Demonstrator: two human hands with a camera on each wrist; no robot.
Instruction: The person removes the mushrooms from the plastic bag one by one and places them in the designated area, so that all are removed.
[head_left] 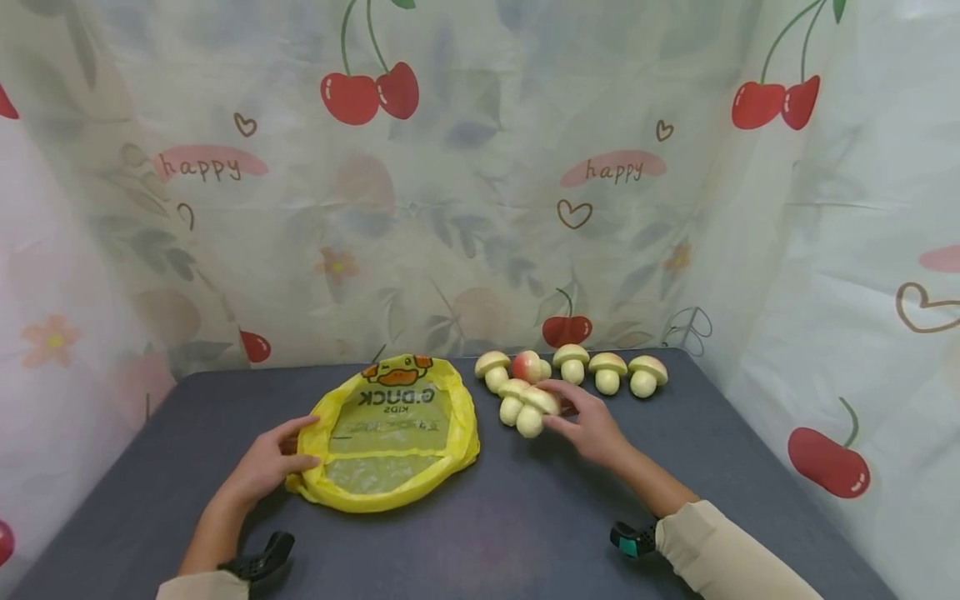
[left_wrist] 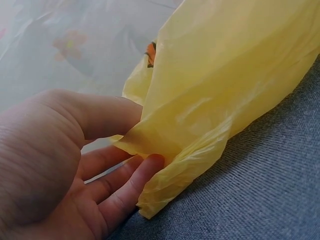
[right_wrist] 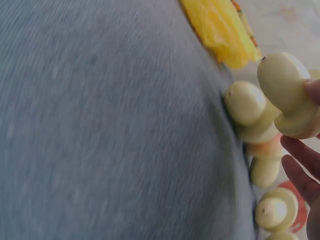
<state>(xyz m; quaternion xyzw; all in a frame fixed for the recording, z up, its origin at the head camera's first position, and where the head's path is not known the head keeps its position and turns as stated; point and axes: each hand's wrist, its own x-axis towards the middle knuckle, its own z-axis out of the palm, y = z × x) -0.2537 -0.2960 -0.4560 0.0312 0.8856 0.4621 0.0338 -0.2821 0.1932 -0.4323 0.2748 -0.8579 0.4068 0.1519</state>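
Note:
A yellow plastic bag (head_left: 375, 501) with a duck print lies spread on the dark table, its mouth wide. My left hand (head_left: 258, 469) grips the bag's left edge; in the left wrist view the thumb goes inside and the fingers (left_wrist: 125, 192) press from outside. With my right hand (head_left: 596, 431) I hold a toy mushroom (head_left: 538, 402) by its cap, its pale stem pointing away from the palm, also seen in the right wrist view (right_wrist: 282, 82). Close beside it is another mushroom (head_left: 510, 408), partly covered by the held one.
Along the table's back edge sit several more mushrooms: one at the left (head_left: 492, 367), a red-capped one (head_left: 527, 366) on its side, and others to the right (head_left: 647, 379). A printed curtain (head_left: 465, 208) encloses the back and sides of the table (head_left: 480, 550).

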